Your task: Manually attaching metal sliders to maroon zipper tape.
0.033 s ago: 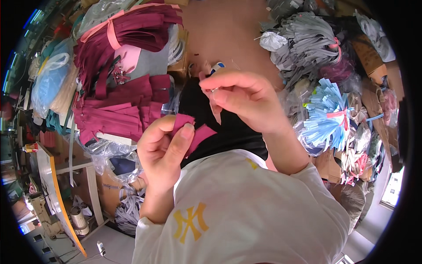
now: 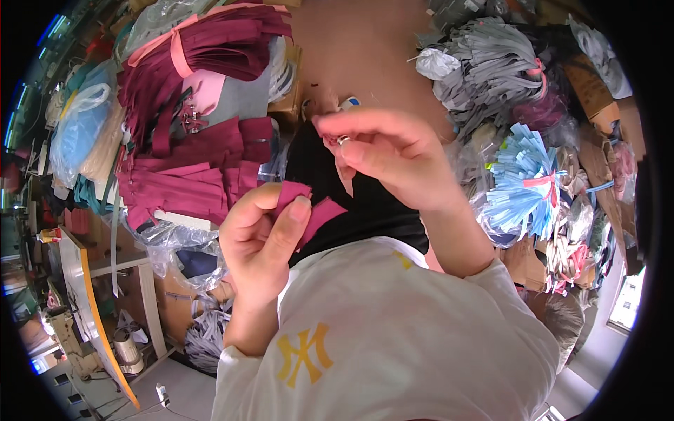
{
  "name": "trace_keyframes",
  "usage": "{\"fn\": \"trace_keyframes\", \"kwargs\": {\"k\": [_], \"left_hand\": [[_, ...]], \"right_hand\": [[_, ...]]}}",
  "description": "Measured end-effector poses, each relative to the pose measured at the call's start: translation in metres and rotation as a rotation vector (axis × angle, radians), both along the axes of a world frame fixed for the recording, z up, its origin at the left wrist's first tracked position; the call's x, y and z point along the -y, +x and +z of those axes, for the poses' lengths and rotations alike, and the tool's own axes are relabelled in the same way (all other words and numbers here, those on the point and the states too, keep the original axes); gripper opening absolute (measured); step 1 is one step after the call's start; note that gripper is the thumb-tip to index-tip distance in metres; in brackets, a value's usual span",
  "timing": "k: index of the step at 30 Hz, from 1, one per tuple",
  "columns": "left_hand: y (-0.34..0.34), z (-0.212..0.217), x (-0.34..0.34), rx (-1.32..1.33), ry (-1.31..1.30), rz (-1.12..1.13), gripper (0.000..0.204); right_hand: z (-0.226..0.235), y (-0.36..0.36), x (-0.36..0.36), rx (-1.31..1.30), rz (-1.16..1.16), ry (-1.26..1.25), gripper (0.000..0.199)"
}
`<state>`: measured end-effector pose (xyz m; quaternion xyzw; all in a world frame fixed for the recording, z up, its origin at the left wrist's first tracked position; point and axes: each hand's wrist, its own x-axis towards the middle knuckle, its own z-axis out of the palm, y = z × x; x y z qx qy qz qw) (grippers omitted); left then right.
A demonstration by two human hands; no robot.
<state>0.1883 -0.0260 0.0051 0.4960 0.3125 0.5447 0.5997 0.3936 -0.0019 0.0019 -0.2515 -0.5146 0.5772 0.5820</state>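
Two hands up close over the lap, both busy. Left hand (image 2: 260, 242) pinches a maroon fabric strip (image 2: 316, 210) between thumb and forefinger, end sticking out to the right, prob. so it's free to work on. Right hand (image 2: 393, 158) has its fingers closed on a small metal piece (image 2: 343, 140), looks like a zipper slider, held just above the strip & apart from it. Black cloth (image 2: 351, 196) lies under both. Piles stacked within reach: maroon strips (image 2: 196, 168) to the left, grey bundles (image 2: 491, 56) and a light-blue bundle (image 2: 523, 182) tied w/ pink band to the right, on the bench (image 2: 365, 49).
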Motion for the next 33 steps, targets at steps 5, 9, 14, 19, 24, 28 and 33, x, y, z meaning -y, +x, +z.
{"fn": "trace_keyframes", "kwargs": {"k": [5,9,14,19,24,28,33], "left_hand": [[-0.003,-0.004,-0.006,-0.017,0.027,-0.014,0.015],[0.000,0.000,-0.008,-0.004,0.023,0.003,0.016],[-0.001,-0.004,-0.010,0.021,0.016,0.013,0.017],[-0.001,-0.008,-0.014,0.022,-0.029,0.037,0.018],[0.002,-0.016,-0.017,0.029,-0.060,0.024,0.019],[0.000,-0.024,-0.019,0.009,-0.050,-0.001,0.018],[-0.001,-0.023,-0.021,-0.023,-0.064,0.013,0.018]], "right_hand": [[0.000,0.002,-0.007,-0.052,0.055,0.002,0.020],[0.006,0.004,-0.012,0.064,0.139,0.012,0.021],[0.010,-0.004,-0.016,0.099,0.132,-0.022,0.022],[0.000,-0.005,-0.029,0.077,0.167,-0.071,0.020],[-0.018,-0.010,-0.034,-0.211,0.279,-0.406,0.019],[-0.023,-0.011,-0.036,-0.234,0.267,-0.421,0.020],[-0.034,-0.008,-0.038,-0.242,0.258,-0.308,0.015]]}}
